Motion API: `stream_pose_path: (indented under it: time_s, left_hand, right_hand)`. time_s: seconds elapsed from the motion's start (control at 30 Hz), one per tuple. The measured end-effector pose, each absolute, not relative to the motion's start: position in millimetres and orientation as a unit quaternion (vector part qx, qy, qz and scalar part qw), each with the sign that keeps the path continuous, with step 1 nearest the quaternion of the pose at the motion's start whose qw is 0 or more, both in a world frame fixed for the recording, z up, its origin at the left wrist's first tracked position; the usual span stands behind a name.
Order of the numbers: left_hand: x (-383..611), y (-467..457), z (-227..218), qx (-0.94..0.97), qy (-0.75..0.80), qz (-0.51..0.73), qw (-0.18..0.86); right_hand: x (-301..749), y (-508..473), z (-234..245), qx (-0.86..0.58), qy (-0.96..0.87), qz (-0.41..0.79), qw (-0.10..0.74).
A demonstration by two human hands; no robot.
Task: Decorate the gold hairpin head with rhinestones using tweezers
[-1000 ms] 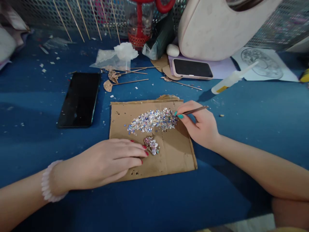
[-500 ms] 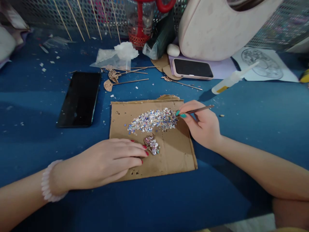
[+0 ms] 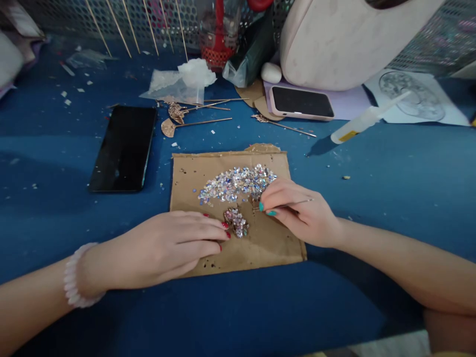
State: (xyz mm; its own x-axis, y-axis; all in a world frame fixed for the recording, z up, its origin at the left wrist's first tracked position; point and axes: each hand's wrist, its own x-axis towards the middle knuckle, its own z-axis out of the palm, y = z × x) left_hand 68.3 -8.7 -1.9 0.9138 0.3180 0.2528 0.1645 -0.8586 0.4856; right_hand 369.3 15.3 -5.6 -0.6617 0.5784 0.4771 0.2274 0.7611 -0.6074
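Observation:
My left hand (image 3: 159, 250) lies palm down on the cardboard (image 3: 267, 248), fingers together and fingertips against the left edge of a small ornament (image 3: 236, 222) covered in pinkish rhinestones. Its thumb is tucked out of sight. Between the thumb and fingers of my right hand (image 3: 297, 213) is a pair of thin metal tweezers (image 3: 293, 204), tips pointing left just above the cardboard, to the right of the ornament. Whether the tips carry a stone is too small to tell. Behind the ornament spreads a pile of loose rhinestones (image 3: 238, 183), silver and blue.
A black phone (image 3: 124, 148) lies left of the cardboard. Behind are metal hairpins (image 3: 201, 122), a plastic bag (image 3: 171, 89), a pale-cased phone (image 3: 302, 103) and an upright glue bottle (image 3: 351, 130). A white handbag (image 3: 342, 44) stands at the back beside a red-and-clear cup (image 3: 219, 44).
My right hand has moved left and nearer to me, bringing the tweezers from the pile's right end to beside the ornament. My left hand stays on the ornament. The view shifted slightly.

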Motion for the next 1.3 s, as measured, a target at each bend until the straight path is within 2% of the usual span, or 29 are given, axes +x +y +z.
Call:
stream_pose_path:
  time_s: [0.3, 0.53, 0.97, 1.3]
  left_hand:
    - [67.2, -9.0, -3.9, 0.951, 0.126, 0.165, 0.227]
    - [66.7, -9.5, -4.4, 0.953, 0.124, 0.162, 0.222]
    - [69.7, -10.8, -1.1, 0.951, 0.137, 0.158, 0.226]
    - [72.9, -10.6, 2.1, 0.949, 0.128, 0.154, 0.242]
  right_hand:
    - [369.6, 15.6, -7.2, -0.222, -0.865, 0.264, 0.365]
    - [369.2, 16.3, -4.7, -0.198, -0.871, 0.283, 0.348]
    - [368.0, 15.6, -4.9, -0.217, -0.881, 0.235, 0.348]
    - [367.4, 10.4, 0.8, -0.221, -0.869, 0.271, 0.351]
